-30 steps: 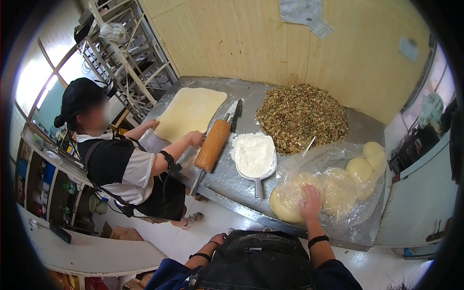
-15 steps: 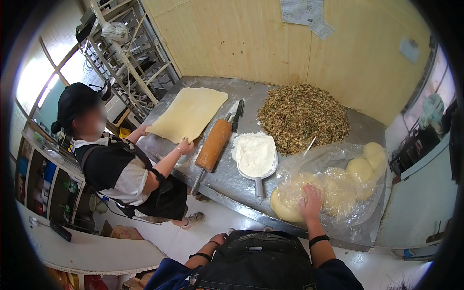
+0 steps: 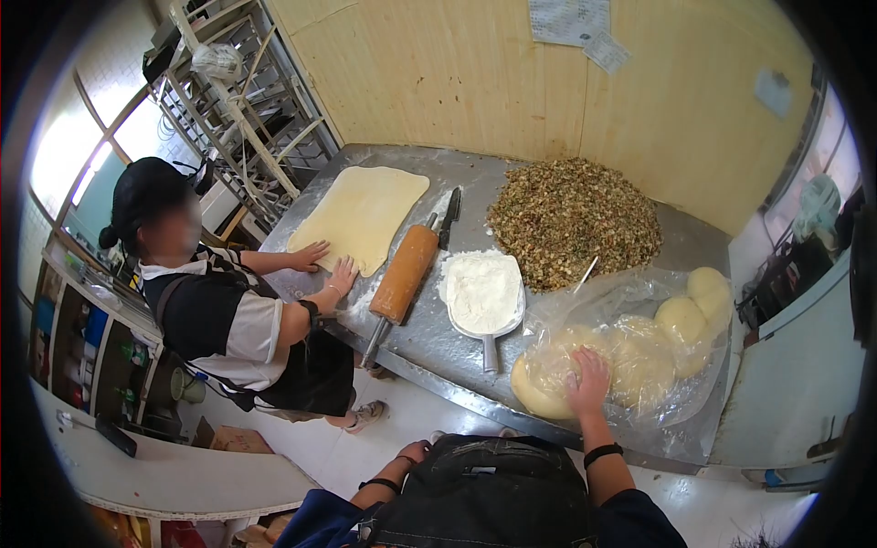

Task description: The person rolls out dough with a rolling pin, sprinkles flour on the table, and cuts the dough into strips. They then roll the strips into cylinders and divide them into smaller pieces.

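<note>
My right hand [image 3: 589,384] lies with its fingers stretched over a clear plastic sheet [image 3: 585,306], pressing on the dough ball [image 3: 539,388] nearest the table's front edge. Several more pale, rounded dough pieces [image 3: 681,324] sit under the plastic to the right. My left hand [image 3: 416,451] rests low against my black apron [image 3: 489,498], its fingers mostly hidden. Left of the dough is a metal scoop [image 3: 489,354] full of white flour [image 3: 484,292]. Behind the plastic rises a heap of chopped nut-like filling [image 3: 575,224].
A co-worker [image 3: 219,320] stands at the left, both hands on a flat dough sheet [image 3: 365,210]. A wooden rolling pin [image 3: 405,274] and a dark-handled knife [image 3: 449,215] lie beside it on the metal table [image 3: 429,361]. A rack [image 3: 247,100] stands behind.
The co-worker's hands have moved from gripping the dough sheet's near corners to lying flat on its near edge, which has settled onto the table. My own hands have stayed in place.
</note>
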`<state>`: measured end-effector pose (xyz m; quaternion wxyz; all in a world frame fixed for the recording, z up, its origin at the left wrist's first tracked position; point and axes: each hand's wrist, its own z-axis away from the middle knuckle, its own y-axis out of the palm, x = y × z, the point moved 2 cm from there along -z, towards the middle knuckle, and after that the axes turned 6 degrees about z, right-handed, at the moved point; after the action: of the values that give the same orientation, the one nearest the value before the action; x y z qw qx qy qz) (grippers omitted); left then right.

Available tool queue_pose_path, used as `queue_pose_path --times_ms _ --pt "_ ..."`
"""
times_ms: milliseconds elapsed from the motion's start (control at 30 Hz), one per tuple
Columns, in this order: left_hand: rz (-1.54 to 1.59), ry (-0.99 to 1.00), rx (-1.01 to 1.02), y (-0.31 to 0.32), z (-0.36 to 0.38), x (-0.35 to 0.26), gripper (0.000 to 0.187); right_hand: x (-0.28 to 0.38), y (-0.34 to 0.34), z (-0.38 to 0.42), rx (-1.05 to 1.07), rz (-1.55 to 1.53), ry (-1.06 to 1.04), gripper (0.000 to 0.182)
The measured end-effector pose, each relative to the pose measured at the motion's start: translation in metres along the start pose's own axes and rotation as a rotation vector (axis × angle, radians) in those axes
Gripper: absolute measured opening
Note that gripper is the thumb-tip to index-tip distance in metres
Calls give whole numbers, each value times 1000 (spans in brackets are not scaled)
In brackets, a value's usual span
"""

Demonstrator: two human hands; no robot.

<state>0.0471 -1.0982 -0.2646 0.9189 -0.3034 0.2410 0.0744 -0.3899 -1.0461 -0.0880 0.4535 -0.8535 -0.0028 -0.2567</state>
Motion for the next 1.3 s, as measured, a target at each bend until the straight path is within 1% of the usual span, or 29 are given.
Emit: queue_pose_path --times_ms 267,767,1033,1300 --pt "2 -18 0 -2 1 -1 33 -3 2 1 26 4 -2 41" --pt "2 26 -21 -1 -3 2 32 -3 4 2 18 10 7 39" --pt "36 -10 -6 -1 -1 0 33 0 1 1 35 7 13 42" --pt "31 -3 -2 1 -4 6 35 -2 2 1 31 29 10 42"
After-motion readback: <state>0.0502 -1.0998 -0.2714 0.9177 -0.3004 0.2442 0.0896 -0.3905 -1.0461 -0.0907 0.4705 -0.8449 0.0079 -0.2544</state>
